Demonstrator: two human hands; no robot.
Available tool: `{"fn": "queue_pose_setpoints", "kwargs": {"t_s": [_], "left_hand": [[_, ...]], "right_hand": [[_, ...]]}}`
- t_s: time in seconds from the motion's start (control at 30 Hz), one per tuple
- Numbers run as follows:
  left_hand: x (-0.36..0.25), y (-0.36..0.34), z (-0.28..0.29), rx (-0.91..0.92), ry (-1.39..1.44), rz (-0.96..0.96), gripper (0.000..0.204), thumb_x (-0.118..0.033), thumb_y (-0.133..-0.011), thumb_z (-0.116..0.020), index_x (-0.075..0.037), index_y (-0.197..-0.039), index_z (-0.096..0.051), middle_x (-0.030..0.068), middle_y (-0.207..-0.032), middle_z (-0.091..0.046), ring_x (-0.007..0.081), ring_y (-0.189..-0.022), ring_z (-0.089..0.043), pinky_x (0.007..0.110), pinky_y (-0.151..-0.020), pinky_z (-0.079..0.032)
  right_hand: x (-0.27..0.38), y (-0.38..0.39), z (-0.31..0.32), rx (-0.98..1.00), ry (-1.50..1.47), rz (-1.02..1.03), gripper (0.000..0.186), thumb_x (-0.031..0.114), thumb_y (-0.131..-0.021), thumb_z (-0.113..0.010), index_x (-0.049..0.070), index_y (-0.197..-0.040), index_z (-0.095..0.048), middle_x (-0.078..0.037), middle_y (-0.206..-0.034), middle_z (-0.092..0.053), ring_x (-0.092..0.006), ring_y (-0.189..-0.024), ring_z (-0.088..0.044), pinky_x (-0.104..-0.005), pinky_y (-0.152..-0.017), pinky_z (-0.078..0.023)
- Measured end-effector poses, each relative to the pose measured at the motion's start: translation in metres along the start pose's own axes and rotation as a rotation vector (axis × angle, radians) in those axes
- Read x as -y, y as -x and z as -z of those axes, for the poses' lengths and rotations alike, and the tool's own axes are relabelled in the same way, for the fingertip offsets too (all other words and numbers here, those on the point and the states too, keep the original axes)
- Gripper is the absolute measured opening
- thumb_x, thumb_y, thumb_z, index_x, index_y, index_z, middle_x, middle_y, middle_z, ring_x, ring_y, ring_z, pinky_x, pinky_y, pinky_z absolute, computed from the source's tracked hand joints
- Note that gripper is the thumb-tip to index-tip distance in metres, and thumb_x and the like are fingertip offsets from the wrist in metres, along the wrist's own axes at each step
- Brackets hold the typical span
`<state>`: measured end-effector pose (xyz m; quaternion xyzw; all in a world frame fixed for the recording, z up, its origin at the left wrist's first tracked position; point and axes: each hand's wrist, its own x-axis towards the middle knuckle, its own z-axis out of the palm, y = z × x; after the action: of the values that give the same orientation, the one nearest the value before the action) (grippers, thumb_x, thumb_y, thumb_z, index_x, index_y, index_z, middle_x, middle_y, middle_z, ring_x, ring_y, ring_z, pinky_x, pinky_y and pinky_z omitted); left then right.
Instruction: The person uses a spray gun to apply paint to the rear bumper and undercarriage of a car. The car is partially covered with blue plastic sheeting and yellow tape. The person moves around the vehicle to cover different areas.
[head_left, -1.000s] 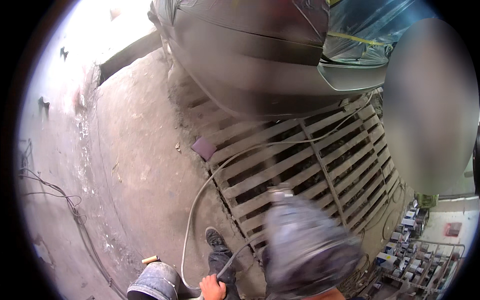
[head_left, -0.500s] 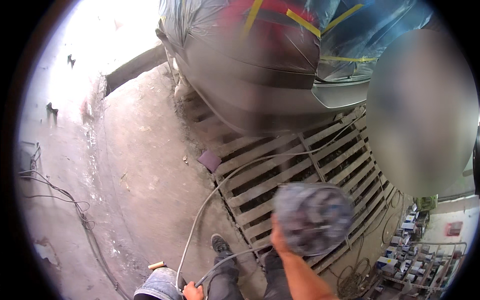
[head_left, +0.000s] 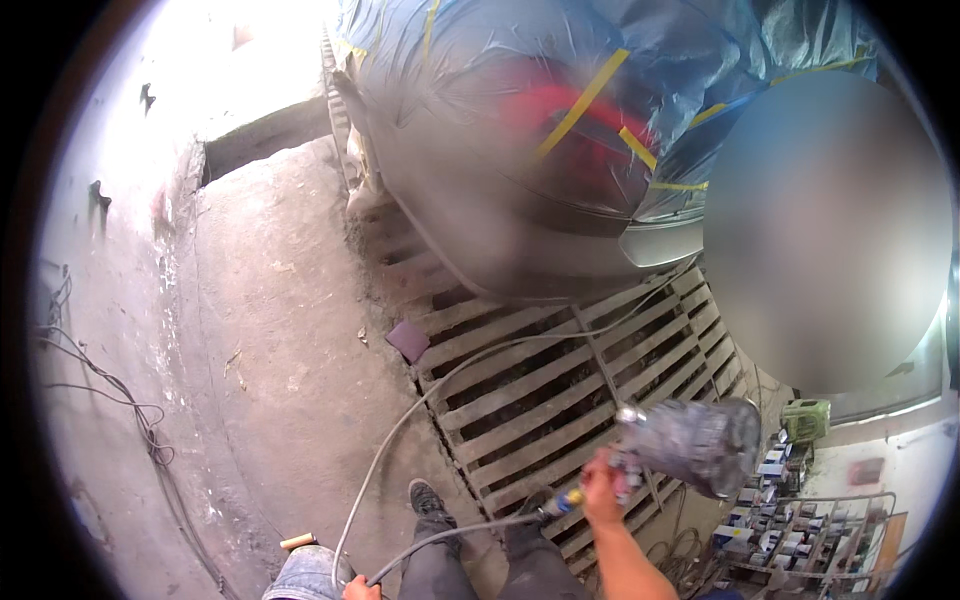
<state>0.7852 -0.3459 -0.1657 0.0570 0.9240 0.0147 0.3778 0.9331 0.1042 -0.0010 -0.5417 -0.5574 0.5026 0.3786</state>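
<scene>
The spray gun [head_left: 692, 442] was gripped by the right hand [head_left: 603, 492], whose fingers were closed around the handle; whether the trigger was pressed could not be told. Its cup was tipped sideways, over the right part of the slatted grating [head_left: 530, 385]. The hose [head_left: 450, 533] was held in the curled left hand [head_left: 360, 588], partly cut off by the lower edge, near a bucket [head_left: 308, 578]. The car [head_left: 480, 230] was partly covered by plastic sheeting [head_left: 690, 60].
</scene>
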Motion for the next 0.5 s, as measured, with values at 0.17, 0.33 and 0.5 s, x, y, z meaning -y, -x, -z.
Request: {"fn": "queue_pose_setpoints", "kwargs": {"t_s": [0.17, 0.33, 0.5], "left_hand": [[-0.021, 0.008, 0.020, 0.006, 0.041, 0.001, 0.030, -0.035, -0.067, -0.068, -0.006, -0.075, -0.061, 0.0195, -0.078, -0.062, 0.0383, -0.080, -0.060, 0.045, -0.072, -0.046], [-0.017, 0.008, 0.020, -0.077, -0.016, -0.014, 0.026, -0.029, -0.068, -0.066, -0.006, -0.077, -0.062, 0.0200, -0.079, -0.062, 0.0386, -0.081, -0.060, 0.044, -0.072, -0.046], [-0.024, 0.051, 0.028, -0.106, 0.018, 0.010, 0.022, -0.025, -0.068, -0.066, -0.005, -0.075, -0.063, 0.0198, -0.078, -0.063, 0.0371, -0.081, -0.060, 0.044, -0.073, -0.046]], "right_hand": [[0.019, 0.019, 0.070, -0.154, -0.142, -0.213, 0.032, 0.029, -0.090, -0.054, 0.013, -0.116, -0.048, 0.001, -0.069, -0.052, -0.0070, -0.058, -0.047, -0.0211, -0.044, -0.037], [0.030, -0.001, 0.029, 0.291, -0.196, -0.196, 0.033, 0.024, -0.091, -0.053, 0.008, -0.120, -0.049, 0.001, -0.072, -0.056, -0.0056, -0.055, -0.043, -0.0193, -0.048, -0.032], [0.054, -0.043, 0.006, 0.591, -0.352, -0.156, 0.030, 0.024, -0.087, -0.060, 0.008, -0.112, -0.054, 0.002, -0.072, -0.055, -0.0057, -0.060, -0.047, -0.0193, -0.051, -0.034]]}}
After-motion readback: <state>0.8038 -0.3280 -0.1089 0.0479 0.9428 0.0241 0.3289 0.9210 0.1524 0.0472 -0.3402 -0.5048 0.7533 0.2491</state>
